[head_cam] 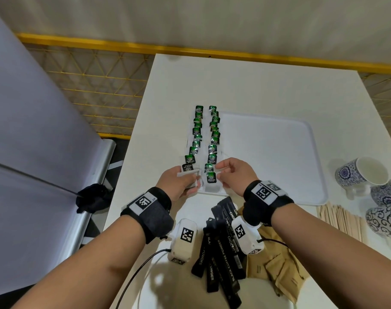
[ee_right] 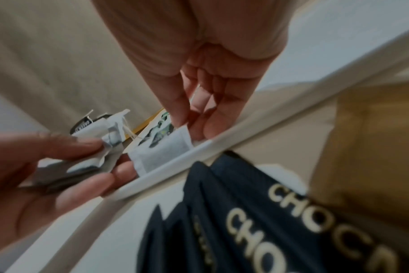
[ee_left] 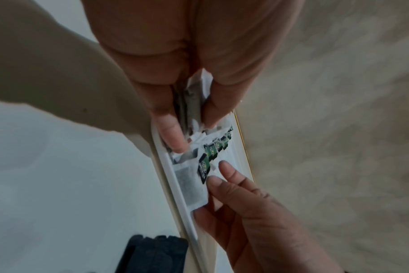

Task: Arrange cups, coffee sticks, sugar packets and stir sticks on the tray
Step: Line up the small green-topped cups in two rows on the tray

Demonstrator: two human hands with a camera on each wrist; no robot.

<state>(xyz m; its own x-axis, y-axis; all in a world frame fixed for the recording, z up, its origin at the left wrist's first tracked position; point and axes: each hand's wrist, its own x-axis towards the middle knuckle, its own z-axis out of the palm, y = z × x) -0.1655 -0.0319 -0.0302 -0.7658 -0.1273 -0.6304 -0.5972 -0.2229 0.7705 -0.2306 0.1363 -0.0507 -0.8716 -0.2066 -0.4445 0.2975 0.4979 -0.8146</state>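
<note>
Two rows of green-tagged tea bags (head_cam: 212, 139) lie along the left part of the white tray (head_cam: 268, 152). My left hand (head_cam: 183, 181) grips a small stack of tea bags (ee_left: 189, 103) between thumb and fingers, just over the tray's near left corner. My right hand (head_cam: 223, 175) pinches the right edge of the nearest tea bag (head_cam: 210, 182) in the right row; this bag lies flat against the tray rim (ee_right: 175, 171). Black coffee sticks (head_cam: 223, 241), brown sugar packets (head_cam: 277, 270), wooden stir sticks (head_cam: 341, 219) and blue-patterned cups (head_cam: 359, 175) sit on the table off the tray.
The white table (head_cam: 257, 85) ends at a yellow-edged mesh fence behind. A grey board stands to the left, with a black clamp (head_cam: 92, 197) at its edge. The cups crowd the table's right edge, and cables trail from both wrist cameras.
</note>
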